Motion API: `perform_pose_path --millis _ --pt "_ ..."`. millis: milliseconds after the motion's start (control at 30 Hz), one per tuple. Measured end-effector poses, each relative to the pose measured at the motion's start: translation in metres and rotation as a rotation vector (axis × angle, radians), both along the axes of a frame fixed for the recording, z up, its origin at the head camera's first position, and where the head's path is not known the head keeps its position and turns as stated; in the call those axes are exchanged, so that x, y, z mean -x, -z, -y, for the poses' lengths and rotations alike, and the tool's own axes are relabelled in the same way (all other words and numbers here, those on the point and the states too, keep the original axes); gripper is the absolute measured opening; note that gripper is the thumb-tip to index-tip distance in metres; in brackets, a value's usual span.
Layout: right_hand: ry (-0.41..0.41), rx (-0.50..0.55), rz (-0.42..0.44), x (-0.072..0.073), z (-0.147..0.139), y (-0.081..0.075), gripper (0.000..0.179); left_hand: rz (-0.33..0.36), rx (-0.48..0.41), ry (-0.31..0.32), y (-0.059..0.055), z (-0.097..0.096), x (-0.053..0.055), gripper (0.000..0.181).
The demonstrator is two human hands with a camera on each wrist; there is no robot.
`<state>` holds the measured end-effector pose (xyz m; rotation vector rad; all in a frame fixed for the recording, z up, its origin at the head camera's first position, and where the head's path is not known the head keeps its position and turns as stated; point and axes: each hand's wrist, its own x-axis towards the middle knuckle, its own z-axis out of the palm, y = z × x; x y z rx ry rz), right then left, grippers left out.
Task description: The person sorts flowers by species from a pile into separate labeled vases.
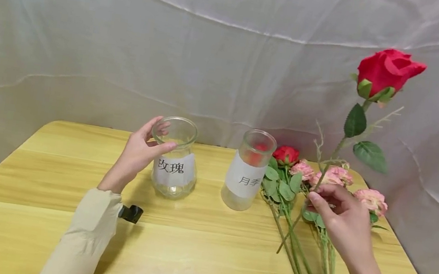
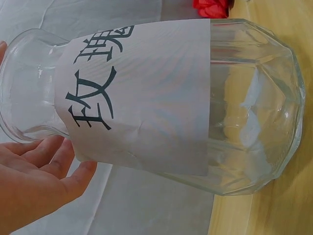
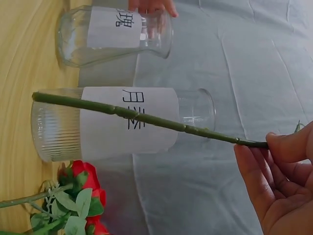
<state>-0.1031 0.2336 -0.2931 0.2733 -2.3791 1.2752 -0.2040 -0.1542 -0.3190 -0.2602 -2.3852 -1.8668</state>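
Note:
My right hand (image 1: 348, 223) pinches the green stem (image 3: 161, 120) of a red rose (image 1: 386, 74) between thumb and fingers. The bloom is raised well above the table, and the bare lower stem slants down to the left. On the left, my left hand (image 1: 134, 155) holds a wide glass vase (image 1: 172, 186) by its neck, thumb in front and fingers behind. This vase stands upright on the table, with a white paper label (image 2: 142, 98) reading 玫瑰. Between the hands stands a straighter, ribbed glass vase (image 1: 237, 200), its label reading 月季.
Right of the ribbed vase lie more red roses (image 1: 286, 154) and several pink flowers (image 1: 370, 200), their stems pointing toward the front. A yellow wooden table (image 1: 185, 263) bears everything. Grey cloth (image 1: 151, 52) hangs behind it.

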Motion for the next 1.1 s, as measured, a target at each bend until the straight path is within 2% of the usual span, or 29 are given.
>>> perform_pose_path --millis 200,500,667,867,1000,1100 --pt "-0.01 0.013 0.008 0.005 0.01 -0.007 0.008 -0.012 -0.011 -0.001 -0.001 0.0 0.0 0.083" --pt "-0.043 0.028 -0.065 0.011 0.032 -0.008 0.005 -0.022 -0.019 0.0 0.0 -0.001 0.0 0.082" --pt "-0.071 -0.01 -0.092 0.015 0.039 -0.01 0.005 -0.031 -0.024 0.005 0.001 -0.002 0.0 0.081" --pt "-0.062 -0.035 -0.046 0.02 0.048 -0.019 0.004 -0.033 -0.024 0.008 0.002 -0.002 0.001 0.081" --pt "-0.096 0.024 -0.03 0.026 0.054 -0.026 0.005 -0.035 -0.022 0.011 0.002 -0.002 0.002 0.081" --pt "-0.134 0.069 -0.049 0.031 0.058 -0.033 0.005 -0.036 -0.016 0.011 0.003 -0.003 0.002 0.082"
